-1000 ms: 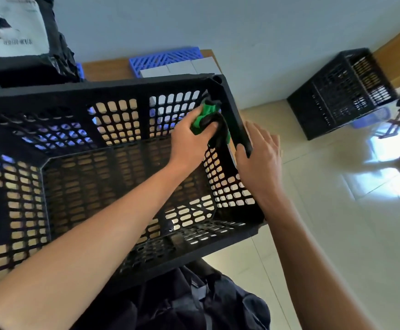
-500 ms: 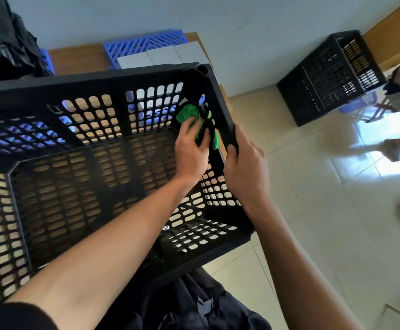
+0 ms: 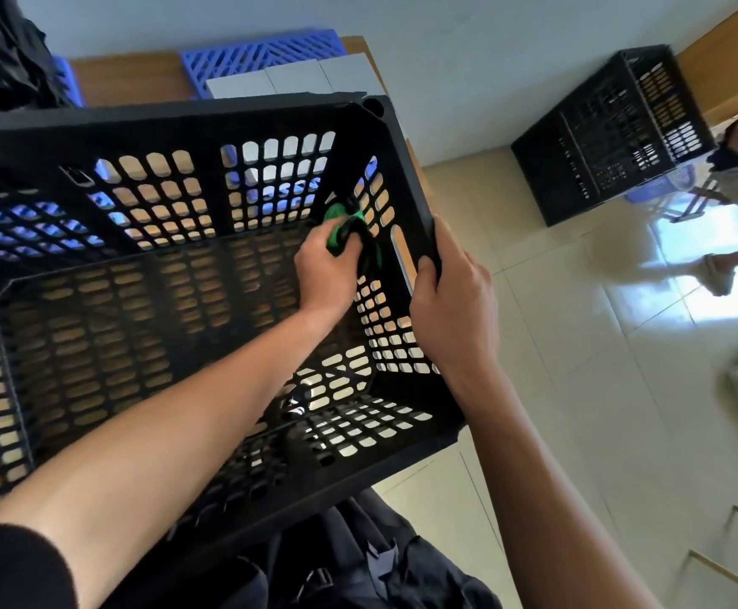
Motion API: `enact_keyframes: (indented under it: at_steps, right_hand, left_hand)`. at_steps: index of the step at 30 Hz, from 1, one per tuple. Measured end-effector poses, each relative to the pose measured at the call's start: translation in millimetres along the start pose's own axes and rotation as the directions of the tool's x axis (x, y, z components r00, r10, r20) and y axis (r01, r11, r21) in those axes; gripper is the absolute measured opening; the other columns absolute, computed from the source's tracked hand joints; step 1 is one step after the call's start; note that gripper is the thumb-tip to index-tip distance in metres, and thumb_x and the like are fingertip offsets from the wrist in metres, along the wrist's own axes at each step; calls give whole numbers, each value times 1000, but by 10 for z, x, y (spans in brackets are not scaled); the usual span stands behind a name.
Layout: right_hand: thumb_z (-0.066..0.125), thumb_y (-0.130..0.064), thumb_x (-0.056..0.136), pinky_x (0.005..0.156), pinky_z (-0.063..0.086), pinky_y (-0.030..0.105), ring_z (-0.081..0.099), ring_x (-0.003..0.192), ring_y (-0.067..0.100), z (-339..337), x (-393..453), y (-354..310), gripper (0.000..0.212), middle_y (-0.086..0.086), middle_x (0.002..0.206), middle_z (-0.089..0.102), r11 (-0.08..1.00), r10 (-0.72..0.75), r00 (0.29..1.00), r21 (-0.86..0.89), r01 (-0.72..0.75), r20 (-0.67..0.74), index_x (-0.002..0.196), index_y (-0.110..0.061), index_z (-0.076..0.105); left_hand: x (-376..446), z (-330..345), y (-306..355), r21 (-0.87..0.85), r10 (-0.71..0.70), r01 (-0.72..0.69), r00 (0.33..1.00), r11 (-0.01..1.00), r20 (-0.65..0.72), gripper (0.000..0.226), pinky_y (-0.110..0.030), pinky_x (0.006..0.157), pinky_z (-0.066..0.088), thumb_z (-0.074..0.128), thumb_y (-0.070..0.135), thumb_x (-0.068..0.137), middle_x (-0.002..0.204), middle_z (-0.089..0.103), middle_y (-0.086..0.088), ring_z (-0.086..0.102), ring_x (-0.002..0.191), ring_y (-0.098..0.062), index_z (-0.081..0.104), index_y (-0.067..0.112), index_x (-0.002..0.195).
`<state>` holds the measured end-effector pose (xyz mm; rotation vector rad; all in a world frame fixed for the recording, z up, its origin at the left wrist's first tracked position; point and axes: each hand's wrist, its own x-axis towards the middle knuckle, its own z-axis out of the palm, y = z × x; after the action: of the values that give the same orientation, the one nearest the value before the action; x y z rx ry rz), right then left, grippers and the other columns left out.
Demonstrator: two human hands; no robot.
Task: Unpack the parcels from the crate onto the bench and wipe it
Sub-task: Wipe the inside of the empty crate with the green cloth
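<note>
Black perforated plastic crate [image 3: 209, 125] stood on the wooden worktop [image 3: 130, 76], its near right corner overhanging the tiled floor [image 3: 578, 389], and its interior held no parcels. Left hand [image 3: 325, 274] reached inside the crate, fingers closed around a bunched green cloth [image 3: 336, 232] that was pressed against the inner face of the right side wall, near the far right corner. Right hand [image 3: 453, 309] gripped the rim of that same right wall from outside, fingers curled over the top edge beside the handle slot, thumb on the outer face. Both forearms were bare; a dark sleeve [image 3: 7, 564] showed at the left upper arm. Behind the crate on the worktop lay a blue slatted plastic piece [image 3: 262, 54] with flat grey-white rectangular packets [image 3: 288, 79] resting against it. A crumpled black plastic bag [image 3: 2, 59] sat at the far left of the worktop, its contents not discernible. A second black perforated crate [image 3: 613, 134] stood on the floor against the wall, well apart from the worktop. Another person's lower leg and foot [image 3: 718, 270] appeared at the right edge of the floor, partly washed out by glare.
</note>
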<state>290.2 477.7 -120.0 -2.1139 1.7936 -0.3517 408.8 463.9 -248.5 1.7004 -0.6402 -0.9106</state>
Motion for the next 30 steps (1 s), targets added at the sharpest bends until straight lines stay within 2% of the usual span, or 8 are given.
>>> enact_keyframes:
  at_steps: [6,10,14,17,19,21,24,30]
  right_hand:
    - [42,-16,101,63,43,27,62,88,18,36,12,36,45,-5,103,67,1000,-14,1000,3,14,-17,145,-25,45]
    - [44,-17,102,62,45,26,62,86,14,66,3,55,47,-5,109,67,1000,2,1000,-13,-2,-5,148,-25,41]
    - [44,-18,103,64,49,31,63,88,15,66,27,52,48,-5,112,68,999,3,1000,-37,-3,-16,150,-26,39]
    - [45,-17,103,68,54,36,64,92,17,50,9,27,47,-4,111,69,1000,12,1000,-24,-12,-15,150,-24,41]
    - [44,-17,103,71,55,37,64,93,18,31,-1,1,47,-3,111,69,1000,8,1000,-20,-8,-5,149,-23,41]
    - [44,-16,103,68,52,35,64,92,20,27,9,-4,46,-2,108,69,1000,2,1000,-16,-2,-5,148,-22,43]
    - [43,-16,102,68,52,35,64,91,20,23,17,5,44,-2,106,69,1000,5,1000,2,-5,0,146,-22,44]
    - [43,-17,103,68,53,35,65,90,20,-2,0,-9,44,-2,106,70,1000,6,1000,13,-7,8,146,-24,44]
  left_hand:
    - [-269,113,76,-28,318,-317,948,948,13,39,-28,114,41,65,16,98,138,56,-6,53,128,-14,62,6,136]
    - [-186,125,-229,104,74,-91,985,990,154,45,-37,123,27,60,10,101,152,50,-9,40,142,-13,53,8,146]
    - [-57,55,-349,148,88,-125,968,981,235,46,-28,121,27,61,8,100,147,56,-8,44,135,-5,52,6,145]
    - [-61,0,-409,250,-52,-21,958,968,281,52,-3,85,47,58,8,102,137,61,-21,66,102,-12,42,-1,150]
    - [-171,4,-464,301,-164,60,929,952,331,51,-15,51,49,56,8,103,111,71,-24,66,65,-11,41,-1,151]
    - [-277,4,-456,298,-203,96,914,950,351,53,-17,45,47,55,9,102,92,72,-14,67,58,-9,41,3,153]
    - [-327,-36,-299,173,-128,85,958,981,255,51,6,70,39,61,10,100,129,69,-11,70,99,-10,48,7,149]
    - [-578,-125,-84,-83,109,-94,974,992,197,54,-1,104,31,66,17,98,141,55,12,45,125,19,50,12,149]
